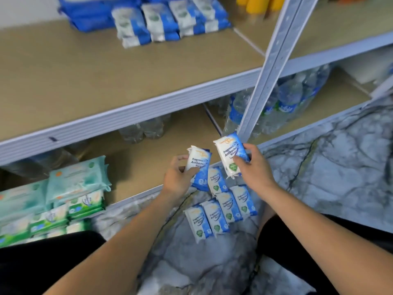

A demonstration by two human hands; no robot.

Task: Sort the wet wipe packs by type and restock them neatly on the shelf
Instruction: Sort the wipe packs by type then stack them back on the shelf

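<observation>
With the left hand curled round one antibacterial pack and the right hand round a second pack, both above the floor row, restocking is underway; next, probably, both go up to the matching stack on the shelf.
</observation>
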